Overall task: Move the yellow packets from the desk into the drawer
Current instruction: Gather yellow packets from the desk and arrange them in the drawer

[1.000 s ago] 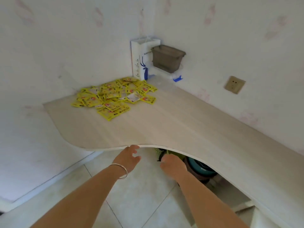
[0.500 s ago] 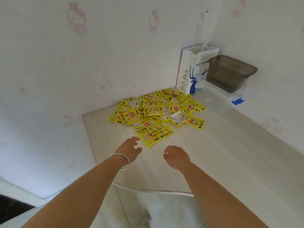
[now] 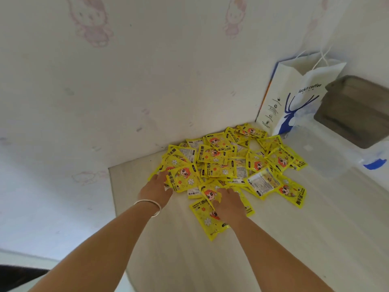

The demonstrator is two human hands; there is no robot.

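Several yellow packets (image 3: 227,165) lie in a loose heap in the back corner of the pale wooden desk (image 3: 294,239). My left hand (image 3: 155,187), with a silver bangle on the wrist, touches the heap's left edge, and its fingertips slip against a packet (image 3: 183,178). On the front packets my right hand (image 3: 229,202) lies palm down, covering part of a packet (image 3: 207,223) nearest the desk edge. Neither hand has lifted a packet. No drawer is in view.
A white paper coffee bag (image 3: 294,98) stands in the corner behind the heap. To its right a grey-brown plastic tub (image 3: 355,110) sits on a clear container with a blue tab (image 3: 374,164). Walls close off the desk at the back and left.
Both hands came up from below the desk edge, reached forward over the desktop and now lie on the heap. The view has closed in on the packets.
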